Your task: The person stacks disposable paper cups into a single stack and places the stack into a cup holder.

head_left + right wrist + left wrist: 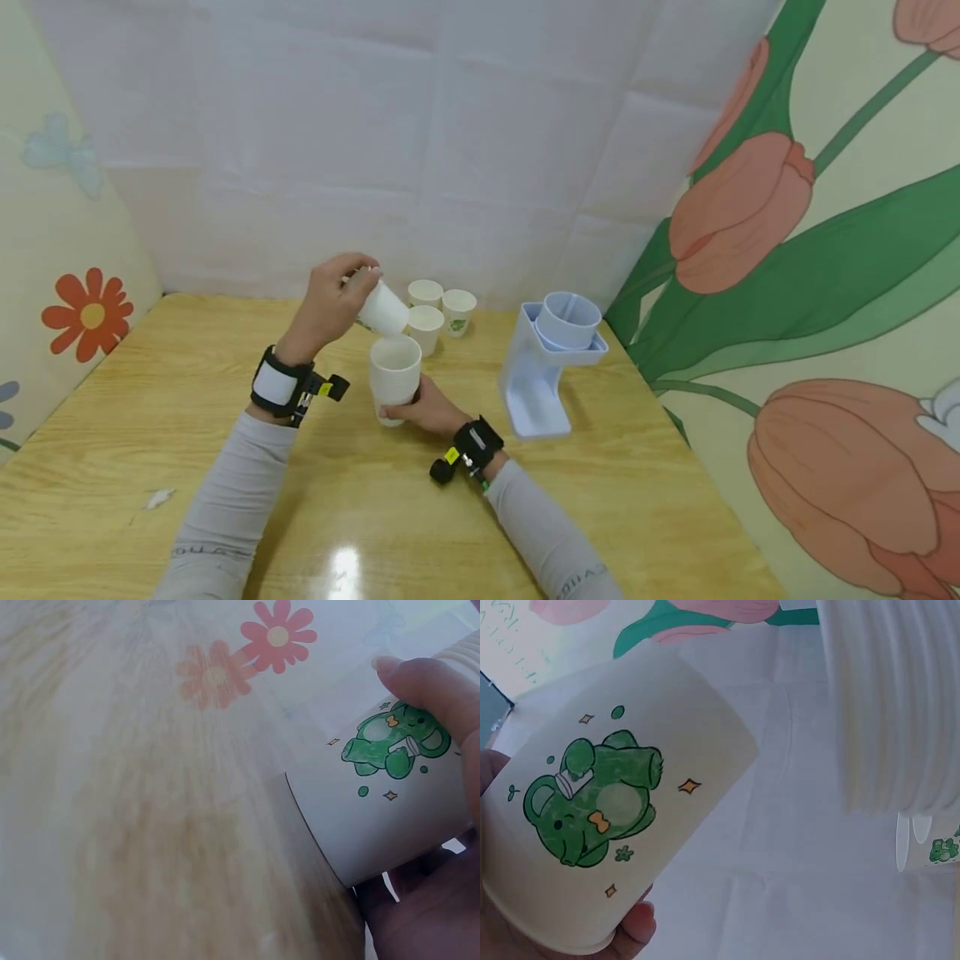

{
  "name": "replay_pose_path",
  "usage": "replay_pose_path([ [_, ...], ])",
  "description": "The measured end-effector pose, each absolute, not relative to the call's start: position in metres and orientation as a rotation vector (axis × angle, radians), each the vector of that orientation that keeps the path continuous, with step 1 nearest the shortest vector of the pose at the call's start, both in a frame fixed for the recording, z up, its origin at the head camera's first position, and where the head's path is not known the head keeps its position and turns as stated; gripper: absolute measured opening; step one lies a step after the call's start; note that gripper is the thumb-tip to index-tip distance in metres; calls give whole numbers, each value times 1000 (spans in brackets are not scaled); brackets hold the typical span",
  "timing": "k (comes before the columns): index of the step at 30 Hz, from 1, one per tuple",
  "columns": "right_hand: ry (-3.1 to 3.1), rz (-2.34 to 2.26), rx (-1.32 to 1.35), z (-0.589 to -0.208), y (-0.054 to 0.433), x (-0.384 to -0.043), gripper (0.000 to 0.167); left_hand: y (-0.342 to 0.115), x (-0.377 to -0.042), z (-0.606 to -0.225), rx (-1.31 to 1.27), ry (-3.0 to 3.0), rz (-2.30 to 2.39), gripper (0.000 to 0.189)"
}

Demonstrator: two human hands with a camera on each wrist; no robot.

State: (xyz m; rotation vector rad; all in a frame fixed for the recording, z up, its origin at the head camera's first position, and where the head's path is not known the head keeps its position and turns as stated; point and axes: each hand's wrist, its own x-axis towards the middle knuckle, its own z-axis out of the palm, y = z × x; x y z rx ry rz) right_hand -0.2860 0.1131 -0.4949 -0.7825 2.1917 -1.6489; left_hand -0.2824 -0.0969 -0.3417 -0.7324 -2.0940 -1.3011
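My left hand grips a white paper cup near its rim. The cup tilts with its base toward a stack of nested paper cups, just above the stack's open top. A green cartoon animal is printed on the held cup. My right hand holds the stack low down, thumb across the front. In the right wrist view the stack's bottom cup shows the same print, and the right hand wraps its side. Ridged rims of the stack appear in the left wrist view.
Behind the stack stand three more paper cups close together near the white-covered wall. To the right is a pale blue stand with a round cup-shaped holder on top. A small white scrap lies on the wooden table.
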Motion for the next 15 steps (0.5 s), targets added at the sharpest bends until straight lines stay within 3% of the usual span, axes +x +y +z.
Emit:
replay_pose_path([
  [8, 2211, -1633, -790, -492, 112, -286, 63, -87, -272, -340, -911, -2427, -1121, 29],
  [15, 2202, -1635, -804, -492, 112, -286, 64, -73, -273, -349, -922, -2573, -834, 29],
])
